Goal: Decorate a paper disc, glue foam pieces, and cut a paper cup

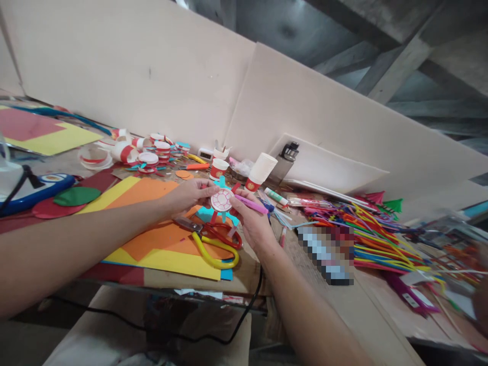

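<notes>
Both hands up over the counter (244, 277), working one small piece between them. Clock dial centred on that piece, 12 = top of view.

Left hand (204, 190): forearm long and nearly straight, in from between 8 and 9 o'clock. Grip closed to a pinch on the piece's left edge, thumb on the near face, fingers mostly behind.

Right hand (249, 216): forearm in from between 4 and 5, angled up-left. Grip also nearly closed, thumb at the disc's right edge, fingers curled under; exact finger contact hidden. Pink marker (253, 204) lies across this hand, one end beside the disc.

Piece: white disc (222, 200) with pink line pattern, face toward camera, turquoise and red strips sticking out around it.

Yellow-handled scissors (216, 254) at 6, red-handled scissors (232, 239) just below the disc. Orange sheet (152, 241) at 8, stacked paper cups (262, 170) at 2, pipe cleaners (385, 239) between 3 and 4.
</notes>
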`<control>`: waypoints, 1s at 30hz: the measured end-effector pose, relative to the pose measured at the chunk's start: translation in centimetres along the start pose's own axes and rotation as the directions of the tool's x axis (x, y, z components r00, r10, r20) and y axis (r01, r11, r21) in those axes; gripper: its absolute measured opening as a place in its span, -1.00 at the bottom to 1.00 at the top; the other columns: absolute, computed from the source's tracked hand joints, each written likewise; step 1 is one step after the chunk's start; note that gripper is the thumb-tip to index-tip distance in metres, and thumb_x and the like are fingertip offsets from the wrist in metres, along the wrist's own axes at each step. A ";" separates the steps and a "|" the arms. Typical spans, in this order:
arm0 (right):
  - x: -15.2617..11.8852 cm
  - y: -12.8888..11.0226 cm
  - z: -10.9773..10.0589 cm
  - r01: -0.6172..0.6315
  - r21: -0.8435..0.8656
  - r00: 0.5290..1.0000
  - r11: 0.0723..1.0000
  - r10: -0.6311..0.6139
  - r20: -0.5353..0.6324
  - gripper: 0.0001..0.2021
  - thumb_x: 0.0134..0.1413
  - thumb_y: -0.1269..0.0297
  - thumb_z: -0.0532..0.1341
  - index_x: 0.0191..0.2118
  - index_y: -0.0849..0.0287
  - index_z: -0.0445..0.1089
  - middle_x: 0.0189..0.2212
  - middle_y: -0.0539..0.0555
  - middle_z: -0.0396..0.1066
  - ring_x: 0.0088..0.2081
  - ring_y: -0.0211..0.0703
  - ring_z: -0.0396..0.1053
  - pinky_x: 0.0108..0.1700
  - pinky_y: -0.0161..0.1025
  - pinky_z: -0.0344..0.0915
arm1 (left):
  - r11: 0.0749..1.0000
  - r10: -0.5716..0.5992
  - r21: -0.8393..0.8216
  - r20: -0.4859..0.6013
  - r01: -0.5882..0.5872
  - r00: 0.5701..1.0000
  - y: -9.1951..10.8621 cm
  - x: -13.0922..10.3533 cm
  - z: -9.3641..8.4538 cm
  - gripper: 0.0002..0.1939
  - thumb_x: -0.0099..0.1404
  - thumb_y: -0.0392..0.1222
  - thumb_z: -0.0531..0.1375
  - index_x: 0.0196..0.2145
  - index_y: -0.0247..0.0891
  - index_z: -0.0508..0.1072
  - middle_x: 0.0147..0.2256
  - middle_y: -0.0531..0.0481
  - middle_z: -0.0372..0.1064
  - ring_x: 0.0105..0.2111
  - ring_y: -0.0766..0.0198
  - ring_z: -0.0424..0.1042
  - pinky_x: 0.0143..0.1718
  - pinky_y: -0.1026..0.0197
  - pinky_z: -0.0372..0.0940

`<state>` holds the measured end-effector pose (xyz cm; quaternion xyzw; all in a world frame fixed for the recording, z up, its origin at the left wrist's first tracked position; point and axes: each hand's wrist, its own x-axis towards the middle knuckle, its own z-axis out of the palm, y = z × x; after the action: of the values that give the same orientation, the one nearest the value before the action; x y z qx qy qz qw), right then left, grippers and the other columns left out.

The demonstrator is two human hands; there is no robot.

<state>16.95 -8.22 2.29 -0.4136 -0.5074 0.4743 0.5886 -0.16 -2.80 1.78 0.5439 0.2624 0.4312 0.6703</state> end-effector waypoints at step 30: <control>-1.1 -1.4 0.3 0.304 -0.307 0.933 0.902 -0.347 -0.095 -0.79 0.18 0.08 0.11 -0.22 0.10 0.29 -0.39 -0.01 0.41 -0.35 -0.24 0.37 -0.25 -0.24 0.33 | 0.999 -0.001 -0.032 -0.071 -0.001 0.997 0.4 -0.3 0.4 -0.69 0.05 -0.06 0.36 -0.42 -0.38 0.45 -0.45 -0.03 0.41 -0.49 0.36 0.35 -0.41 0.27 0.23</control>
<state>16.77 -9.59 3.45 -0.4378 -0.5881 0.2584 0.6290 -0.15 -3.27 2.22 0.5174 0.2789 0.4546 0.6693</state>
